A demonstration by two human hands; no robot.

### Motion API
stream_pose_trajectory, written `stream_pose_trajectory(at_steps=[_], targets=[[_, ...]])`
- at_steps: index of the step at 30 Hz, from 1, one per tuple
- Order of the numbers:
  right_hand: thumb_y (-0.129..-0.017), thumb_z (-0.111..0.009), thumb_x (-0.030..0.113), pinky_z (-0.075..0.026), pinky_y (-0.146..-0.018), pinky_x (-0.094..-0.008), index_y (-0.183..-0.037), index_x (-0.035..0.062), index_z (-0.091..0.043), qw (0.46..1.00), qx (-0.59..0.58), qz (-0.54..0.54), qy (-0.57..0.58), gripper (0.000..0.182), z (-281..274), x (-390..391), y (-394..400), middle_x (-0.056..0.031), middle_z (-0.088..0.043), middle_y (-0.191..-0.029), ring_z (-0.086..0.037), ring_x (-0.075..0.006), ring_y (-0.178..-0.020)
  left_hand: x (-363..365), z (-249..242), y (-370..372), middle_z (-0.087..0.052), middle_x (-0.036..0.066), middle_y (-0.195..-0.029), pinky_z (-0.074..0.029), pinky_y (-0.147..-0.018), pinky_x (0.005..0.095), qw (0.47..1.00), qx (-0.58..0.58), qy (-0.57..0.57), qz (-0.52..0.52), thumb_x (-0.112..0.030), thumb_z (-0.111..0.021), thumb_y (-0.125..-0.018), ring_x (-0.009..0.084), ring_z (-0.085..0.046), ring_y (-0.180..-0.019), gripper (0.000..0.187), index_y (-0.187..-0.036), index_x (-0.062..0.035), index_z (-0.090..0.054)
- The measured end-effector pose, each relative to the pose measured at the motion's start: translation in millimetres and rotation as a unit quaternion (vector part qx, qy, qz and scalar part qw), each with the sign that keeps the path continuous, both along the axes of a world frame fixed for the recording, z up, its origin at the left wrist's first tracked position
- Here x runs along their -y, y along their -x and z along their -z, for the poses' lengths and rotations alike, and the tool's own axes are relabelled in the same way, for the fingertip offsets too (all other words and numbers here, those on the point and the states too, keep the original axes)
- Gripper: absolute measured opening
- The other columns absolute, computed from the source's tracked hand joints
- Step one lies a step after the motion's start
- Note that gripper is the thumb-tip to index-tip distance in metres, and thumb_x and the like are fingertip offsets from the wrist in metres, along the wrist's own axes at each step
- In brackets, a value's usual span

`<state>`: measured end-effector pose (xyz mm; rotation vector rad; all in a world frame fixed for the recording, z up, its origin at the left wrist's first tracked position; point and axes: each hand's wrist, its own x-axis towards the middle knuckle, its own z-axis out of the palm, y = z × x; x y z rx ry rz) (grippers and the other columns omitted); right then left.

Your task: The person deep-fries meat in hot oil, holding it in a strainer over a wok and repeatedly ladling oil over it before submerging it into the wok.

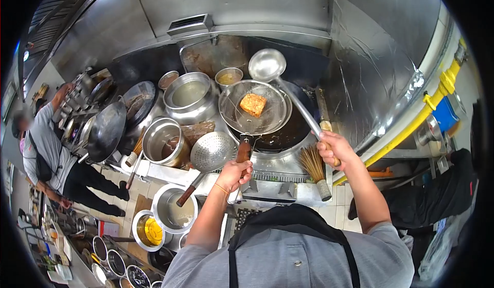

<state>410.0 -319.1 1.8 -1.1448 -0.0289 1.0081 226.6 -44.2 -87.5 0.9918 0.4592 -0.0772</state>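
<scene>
My left hand point(234, 176) is wrapped round the wooden handle of a mesh strainer point(234, 115). In the strainer lies one golden-brown fried piece of food point(253, 104). Below and behind it a dark wok point(288, 131) sits on the stove, partly hidden by the strainer. My right hand point(334, 149) grips the wooden-ended handle of a long steel ladle point(267, 65), whose bowl is up beyond the strainer's far rim. Near my right hand stands a bamboo brush point(312, 162). A perforated skimmer point(212, 151) with a wooden handle rests left of my left hand.
Left of the wok are a large pot of liquid point(188, 93), a steel pot point(163, 141) and an empty wok point(106, 131). A pot with yellow oil point(153, 231) stands lower left. One person point(51, 151) works at the far left; dark-trousered legs point(427, 190) show at right.
</scene>
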Motion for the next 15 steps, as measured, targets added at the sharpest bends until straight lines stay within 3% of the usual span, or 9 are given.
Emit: stream_pose_trajectory(at_steps=[1, 2, 3, 5, 8, 10, 12, 13, 15], targets=[[-0.091, -0.052, 0.019, -0.026, -0.03, -0.0218, -0.122, 0.0111, -0.048, 0.987, 0.115, 0.004, 0.109, 0.032, 10.2, -2.8, -5.0, 0.0026, -0.044, -0.062, -0.035, -0.0049, -0.04, 1.4, -3.8, -3.0, -0.05, 0.003, -0.067, -0.025, -0.038, 0.0195, 1.0, 0.001, 0.0, 0.008, -0.01, -0.053, -0.088, 0.0096, -0.042, -0.048, 0.011, -0.089, 0.0013, -0.053], [-0.09, -0.054, 0.018, -0.038, -0.038, -0.0254, -0.12, 0.0078, -0.05, 0.913, 0.296, -0.002, 0.282, 0.032, 7.6, -11.0, 7.8, -0.0022, -0.052, -0.068, -0.045, -0.0095, -0.047, 2.7, -7.6, -8.2, -0.05, 0.003, -0.067, -0.025, -0.038, 0.0197, 1.0, 0.001, 0.012, 0.007, -0.01, -0.052, -0.088, 0.0096, -0.042, -0.048, 0.011, -0.089, 0.0014, -0.052], [-0.09, -0.054, 0.018, -0.038, -0.038, -0.0254, -0.12, 0.0078, -0.05, 0.912, 0.297, 0.002, 0.284, 0.032, 7.5, -10.1, 13.9, -0.0022, -0.052, -0.068, -0.045, -0.0095, -0.047, 3.7, -9.3, -12.0, -0.05, 0.003, -0.068, -0.025, -0.037, 0.0199, 1.0, 0.0, 0.024, 0.005, -0.01, -0.052, -0.088, 0.0097, -0.041, -0.048, 0.011, -0.089, 0.0014, -0.051], [-0.087, -0.056, 0.014, -0.045, -0.086, -0.0337, -0.122, 0.0003, -0.049, 0.834, 0.472, 0.023, 0.285, 0.039, 8.2, -8.2, 21.0, -0.0203, -0.062, -0.101, -0.061, -0.0302, -0.097, 4.5, -2.3, -16.4, -0.05, 0.003, -0.068, -0.025, -0.037, 0.0201, 0.999, -0.003, 0.031, 0.012, -0.009, -0.052, -0.088, 0.0096, -0.041, -0.047, 0.011, -0.089, 0.0015, -0.051], [-0.087, -0.055, 0.014, -0.046, -0.082, -0.0345, -0.123, 0.0002, -0.049, 0.764, 0.586, 0.058, 0.264, 0.039, 6.0, 6.7, 15.0, -0.0213, -0.062, -0.1, -0.061, -0.0301, -0.095, 3.0, -8.3, -25.3, -0.05, 0.004, -0.068, -0.026, -0.037, 0.0205, 0.999, -0.003, 0.025, 0.024, -0.009, -0.051, -0.088, 0.0095, -0.041, -0.047, 0.01, -0.088, 0.0013, -0.05], [-0.088, -0.054, 0.015, -0.047, -0.075, -0.0339, -0.115, -0.0027, -0.052, 0.756, 0.58, 0.064, 0.296, 0.033, 0.6, 15.2, 17.2, -0.0162, -0.062, -0.088, -0.061, -0.0258, -0.078, 9.8, -15.8, -24.9, -0.05, 0.004, -0.068, -0.026, -0.036, 0.0207, 0.999, -0.005, 0.014, 0.033, -0.009, -0.051, -0.088, 0.0095, -0.041, -0.047, 0.01, -0.088, 0.0011, -0.05], [-0.09, -0.052, 0.015, -0.048, -0.054, -0.033, -0.11, -0.0018, -0.052, 0.796, 0.497, -0.042, 0.344, 0.026, -4.5, 19.1, 25.0, -0.0089, -0.055, -0.071, -0.053, -0.018, -0.055, 17.4, -24.4, -24.7, -0.05, 0.004, -0.068, -0.026, -0.036, 0.0208, 1.0, 0.017, 0.0, 0.018, -0.008, -0.052, -0.087, 0.0095, -0.041, -0.047, 0.009, -0.087, 0.0005, -0.05], [-0.091, -0.05, 0.015, -0.038, -0.036, -0.0285, -0.109, 0.0025, -0.05, 0.95, 0.206, -0.019, 0.232, 0.022, -6.6, 19.9, 30.9, -0.0042, -0.047, -0.062, -0.044, -0.0119, -0.043, 16.1, -21.7, -28.0, -0.051, 0.005, -0.067, -0.027, -0.036, 0.0212, 1.0, 0.018, -0.003, 0.022, -0.008, -0.053, -0.086, 0.0104, -0.043, -0.046, 0.009, -0.087, 0.0001, -0.049], [-0.092, -0.049, 0.015, -0.028, -0.03, -0.0203, -0.114, 0.0079, -0.048, 0.993, 0.042, -0.004, 0.108, 0.023, -1.0, 20.5, 42.8, -0.0003, -0.043, -0.062, -0.036, -0.0053, -0.041, 15.9, -12.9, -31.4, -0.051, 0.005, -0.067, -0.028, -0.036, 0.0215, 1.0, 0.002, -0.022, 0.006, -0.007, -0.053, -0.085, 0.0108, -0.043, -0.046, 0.008, -0.087, 0.0001, -0.05]])
